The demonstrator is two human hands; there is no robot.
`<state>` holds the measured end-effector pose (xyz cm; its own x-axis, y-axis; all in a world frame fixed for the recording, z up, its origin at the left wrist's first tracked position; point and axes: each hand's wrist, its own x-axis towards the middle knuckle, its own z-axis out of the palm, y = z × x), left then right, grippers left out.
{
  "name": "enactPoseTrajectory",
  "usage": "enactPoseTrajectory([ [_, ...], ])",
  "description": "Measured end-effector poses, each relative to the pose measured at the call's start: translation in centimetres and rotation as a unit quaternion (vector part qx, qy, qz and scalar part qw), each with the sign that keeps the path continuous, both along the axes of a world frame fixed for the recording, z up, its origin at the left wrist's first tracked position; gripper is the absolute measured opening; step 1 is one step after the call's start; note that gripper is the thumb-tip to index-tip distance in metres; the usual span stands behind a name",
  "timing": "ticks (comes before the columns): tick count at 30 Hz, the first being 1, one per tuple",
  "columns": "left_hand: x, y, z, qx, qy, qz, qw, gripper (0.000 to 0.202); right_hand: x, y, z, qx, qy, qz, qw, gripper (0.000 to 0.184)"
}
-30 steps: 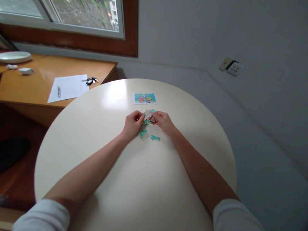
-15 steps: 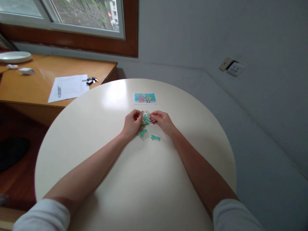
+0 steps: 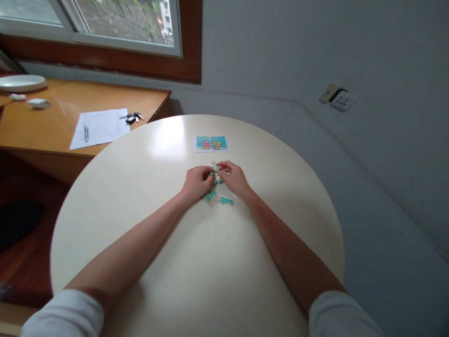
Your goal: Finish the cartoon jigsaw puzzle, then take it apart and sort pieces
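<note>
On the round cream table (image 3: 157, 262) my left hand (image 3: 197, 183) and my right hand (image 3: 234, 178) meet over a small cluster of teal jigsaw pieces (image 3: 214, 173). Both hands pinch the joined pieces between fingertips, low over the tabletop. Two loose teal pieces (image 3: 226, 201) lie just in front of my hands, one by my left thumb and one to the right. A small picture card (image 3: 211, 143) with cartoon figures lies flat beyond the hands.
A wooden desk (image 3: 42, 126) at the left carries a sheet of paper (image 3: 100, 126) with a pen, keys (image 3: 133, 116), a white dish (image 3: 21, 83) and small white items. A wall socket (image 3: 343, 99) sits at right. A window is above.
My hands have closed together and lowered the joined pieces toward the table; a second ago the pieces were lifted and tilted up between my fingers.
</note>
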<state>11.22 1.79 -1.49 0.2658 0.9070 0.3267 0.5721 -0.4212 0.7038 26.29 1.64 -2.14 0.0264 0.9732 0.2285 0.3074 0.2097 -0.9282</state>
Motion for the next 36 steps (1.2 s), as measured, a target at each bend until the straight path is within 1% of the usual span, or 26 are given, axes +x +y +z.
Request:
enactPoseTrajectory([
  [2,-0.01,0.0,-0.05,0.0,-0.001,-0.003,1.0,0.022,-0.16,0.02,-0.12,0.04,-0.064,-0.028,0.997,0.024],
  [3,-0.02,0.0,-0.06,-0.002,-0.002,-0.003,1.0,0.021,-0.2,0.0,-0.12,0.047,-0.082,-0.033,0.995,0.025],
  [6,-0.03,-0.05,-0.05,-0.006,-0.009,-0.003,1.0,0.02,-0.18,-0.06,-0.03,0.038,-0.105,-0.031,0.993,0.027],
  [9,-0.06,-0.13,0.01,-0.01,-0.023,-0.01,1.0,0.02,-0.06,-0.03,0.03,0.037,-0.122,-0.019,0.992,0.023],
  [12,-0.11,-0.24,0.08,-0.024,-0.047,-0.015,0.998,0.021,0.0,0.02,0.03,0.037,-0.119,-0.009,0.992,0.02],
  [17,-0.2,-0.32,0.13,-0.039,-0.083,-0.024,0.996,0.019,-0.06,0.06,-0.03,0.026,-0.077,0.003,0.997,0.02],
  [20,-0.24,-0.21,0.01,-0.038,-0.092,-0.022,0.995,0.018,-0.05,0.08,-0.08,0.032,-0.06,0.007,0.998,0.021],
  [23,-0.2,-0.08,-0.16,-0.013,-0.077,-0.004,0.997,0.022,0.0,0.06,-0.1,0.043,-0.051,0.016,0.998,0.022],
  [26,-0.05,-0.07,-0.17,0.011,-0.013,0.015,1.0,0.025,0.02,0.04,-0.08,0.044,-0.035,0.026,0.998,0.022],
  [28,0.06,-0.14,-0.11,0.011,0.032,0.025,0.999,0.024,0.01,0.01,-0.06,0.048,-0.029,0.024,0.998,0.021],
  [30,0.11,-0.2,-0.05,0.007,0.052,0.028,0.998,0.023,-0.02,-0.03,-0.03,0.061,-0.038,0.013,0.997,0.022],
  [33,0.02,-0.17,-0.16,0.008,0.039,0.021,0.999,0.023,-0.06,-0.1,0.01,0.086,-0.072,-0.006,0.994,0.027],
  [36,-0.18,0.02,-0.47,0.011,0.0,0.007,1.0,0.023,-0.09,-0.18,0.03,0.081,-0.094,0.008,0.992,0.027],
])
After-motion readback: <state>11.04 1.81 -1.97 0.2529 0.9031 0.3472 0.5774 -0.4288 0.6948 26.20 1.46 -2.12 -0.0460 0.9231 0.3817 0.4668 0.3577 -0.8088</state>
